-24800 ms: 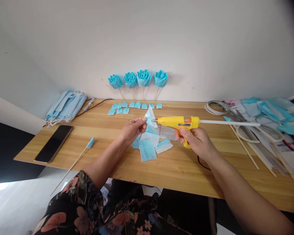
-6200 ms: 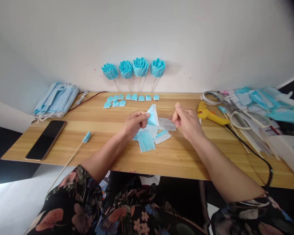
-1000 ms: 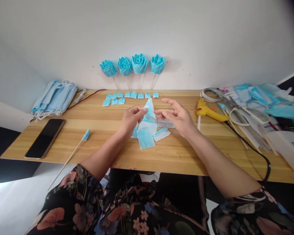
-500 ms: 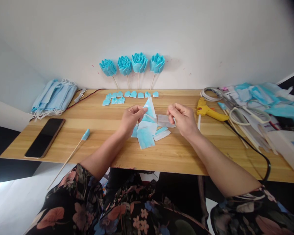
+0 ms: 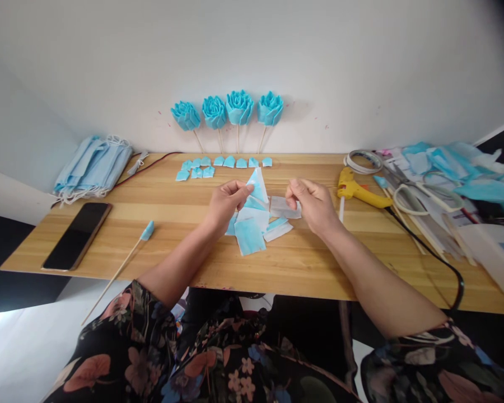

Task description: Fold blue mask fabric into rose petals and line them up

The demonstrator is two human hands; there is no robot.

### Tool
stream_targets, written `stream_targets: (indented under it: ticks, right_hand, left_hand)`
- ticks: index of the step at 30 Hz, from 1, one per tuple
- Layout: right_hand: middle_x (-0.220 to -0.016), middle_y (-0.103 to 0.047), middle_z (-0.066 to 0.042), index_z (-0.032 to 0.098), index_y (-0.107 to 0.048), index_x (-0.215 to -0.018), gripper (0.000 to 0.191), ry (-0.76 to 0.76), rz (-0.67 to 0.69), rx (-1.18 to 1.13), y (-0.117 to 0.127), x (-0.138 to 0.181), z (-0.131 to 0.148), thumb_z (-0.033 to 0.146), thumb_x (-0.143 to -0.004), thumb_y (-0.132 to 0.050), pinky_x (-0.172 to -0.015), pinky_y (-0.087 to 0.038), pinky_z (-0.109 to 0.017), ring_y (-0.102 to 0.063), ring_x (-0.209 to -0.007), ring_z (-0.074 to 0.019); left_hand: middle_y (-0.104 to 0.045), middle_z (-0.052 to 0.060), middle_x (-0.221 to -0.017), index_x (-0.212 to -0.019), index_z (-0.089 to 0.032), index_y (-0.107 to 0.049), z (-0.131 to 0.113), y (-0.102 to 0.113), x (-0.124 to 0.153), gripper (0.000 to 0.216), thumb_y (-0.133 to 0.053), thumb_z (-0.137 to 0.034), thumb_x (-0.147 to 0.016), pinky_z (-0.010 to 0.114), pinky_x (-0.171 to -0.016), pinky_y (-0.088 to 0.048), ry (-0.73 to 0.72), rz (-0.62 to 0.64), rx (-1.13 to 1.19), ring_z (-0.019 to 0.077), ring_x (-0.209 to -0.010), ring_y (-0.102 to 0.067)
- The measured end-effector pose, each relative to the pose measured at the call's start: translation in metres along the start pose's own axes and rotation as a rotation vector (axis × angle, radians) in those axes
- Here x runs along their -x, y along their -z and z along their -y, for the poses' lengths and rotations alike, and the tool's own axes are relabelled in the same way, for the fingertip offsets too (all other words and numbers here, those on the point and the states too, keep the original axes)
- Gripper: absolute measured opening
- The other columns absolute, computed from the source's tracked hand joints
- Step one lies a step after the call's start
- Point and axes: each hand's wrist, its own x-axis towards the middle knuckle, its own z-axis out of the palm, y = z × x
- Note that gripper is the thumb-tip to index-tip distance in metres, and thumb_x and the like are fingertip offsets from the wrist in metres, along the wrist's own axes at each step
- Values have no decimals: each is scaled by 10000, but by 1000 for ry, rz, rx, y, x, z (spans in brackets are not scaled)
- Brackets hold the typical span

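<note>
My left hand [image 5: 224, 201] pinches a folded blue and white mask piece [image 5: 257, 187] and holds it up above the table. My right hand [image 5: 311, 201] hovers just to the right of it with fingers curled together; what they pinch, if anything, I cannot make out. Under both hands lies a small pile of cut blue mask pieces [image 5: 250, 235] and a white piece [image 5: 284, 208]. A yellow glue gun [image 5: 359, 191] lies on the wooden table [image 5: 172, 246] to the right of my right hand.
Four blue flowers on sticks [image 5: 227, 109] lean on the wall. A row of small blue petals [image 5: 218, 166] lies before them. Mask stack [image 5: 92, 168] and phone [image 5: 78, 235] at left, a blue-tipped skewer [image 5: 130, 257] nearby. Tape, scraps and skewers [image 5: 428, 196] crowd the right.
My right hand, open beside the folded piece a second ago, has drawn back to the right and curled its fingers. My left hand has kept its hold in place.
</note>
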Motion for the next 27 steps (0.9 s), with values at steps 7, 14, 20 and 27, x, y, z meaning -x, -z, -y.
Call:
stream_targets:
  ticks: [7,14,20,27]
  right_hand:
    - [-868,-777,-43,220,-745,-983,234,52,111,49,-5,2,-1,399,-904,-618,-793,-588,-354,-721,-789,-173]
    - [-1094,-776,-78,229,-646,-1187,334,-14,134,-70,-6,2,-7,390,-894,-646,-897,-592,-410,-751,-942,-201]
    - [-830,-784,-45,197,-616,-862,263,-34,31,-92,-6,1,-2,439,-836,-717,-699,-591,-306,-737,-705,-159]
    - [-456,-550,38,194,-515,-560,476,301,192,184,-1,16,23,390,-994,-498,-482,-381,-216,-492,-424,-70]
  left_hand:
    - [-444,-40,-501,-581,-182,-527,0,0,1,344,-722,-390,-773,268,-534,-269,-16,5,-2,73,-503,-343]
    - [-454,-39,-506,-594,-180,-546,0,1,-1,334,-729,-397,-770,263,-534,-282,-13,-1,9,75,-504,-361]
    - [-434,-44,-494,-599,-177,-548,2,3,-3,311,-736,-353,-774,255,-547,-302,-25,-22,45,79,-517,-378]
    - [-435,-40,-492,-556,-172,-497,1,5,-5,366,-726,-326,-797,244,-535,-301,-48,-39,35,67,-504,-372]
